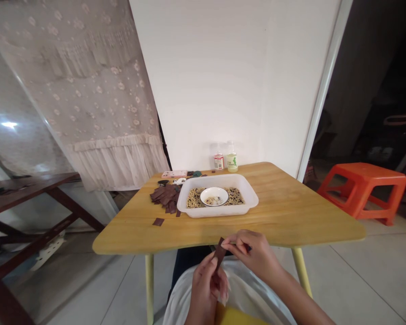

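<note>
My left hand (208, 282) is closed on a small flat dark-brown strip (219, 254), which stands tilted up between thumb and fingers in front of the table edge. At the strip's upper end, my right hand (252, 248) is closed in a pinch. What its fingertips hold is too small to make out, though a bit of something dark shows between its fingers. Beyond the hands, a white plastic tub (219, 212) holds many small pale and dark beads (235, 196). A white dark-rimmed bowl (214, 202) with a few small bits in it sits among them.
Left of the tub lies a heap of brown pieces (165, 196), with one loose brown piece (158, 221) nearer me. A pink phone-like case (174, 173) and two bottles (232, 160) stand at the wooden table's (291, 221) back. An orange stool (365, 187) is at right.
</note>
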Tool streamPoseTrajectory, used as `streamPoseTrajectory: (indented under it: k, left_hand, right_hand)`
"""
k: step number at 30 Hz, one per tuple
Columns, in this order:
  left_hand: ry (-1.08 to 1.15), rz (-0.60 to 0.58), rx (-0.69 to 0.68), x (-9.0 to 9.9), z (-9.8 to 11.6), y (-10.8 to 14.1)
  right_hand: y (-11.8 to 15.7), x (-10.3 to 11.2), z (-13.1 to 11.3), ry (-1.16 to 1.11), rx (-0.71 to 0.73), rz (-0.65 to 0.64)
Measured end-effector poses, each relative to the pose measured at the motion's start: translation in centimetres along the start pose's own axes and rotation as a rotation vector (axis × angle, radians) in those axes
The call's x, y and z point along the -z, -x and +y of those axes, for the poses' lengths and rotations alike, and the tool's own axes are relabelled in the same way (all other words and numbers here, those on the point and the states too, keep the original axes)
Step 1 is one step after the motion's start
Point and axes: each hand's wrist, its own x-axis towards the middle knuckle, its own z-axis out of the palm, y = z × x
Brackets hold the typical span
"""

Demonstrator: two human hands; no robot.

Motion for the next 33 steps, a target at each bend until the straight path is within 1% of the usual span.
streamPoseTrajectory:
  k: [3,8,12,14,18,22,27,33]
  left_hand:
    - [-0.006,-0.021,0.001,0.06,-0.06,-0.05]
    - [0.012,0.006,-0.024,-0.11,0.02,0.14]
    - [0.001,-0.043,0.002,-0.16,-0.08,0.24]
    - [-0.009,-0.048,0.006,-0.16,-0.07,0.22]
    - [-0.001,-0.021,-0.004,-0.08,0.08,0.06]
    - [0.016,-0.007,-0.001,0.08,-0.02,-0.09]
    - [0.019,-0.031,0.000,0.05,-0.22,-0.02]
    - [0.051,0.037,-0.032,-0.15,0.00,0.09]
  right_hand:
    - [0.04,-0.09,-0.01,0.014,0.001,0.018]
    - [-0.01,-0.04,0.00,0.012,-0.007,0.016]
    - [-0.10,0.08,-0.13,0.032,0.008,0.019]
    - [-0.09,0.14,-0.16,0.037,0.005,0.017]
    - [-0.07,0.21,-0.17,0.029,0.000,0.004]
    - [-0.10,0.13,-0.30,0.026,-0.002,0.019]
    - [-0.06,0.00,-0.29,0.013,-0.001,0.035]
    - [0.02,0.01,0.00,0.007,-0.007,0.025]
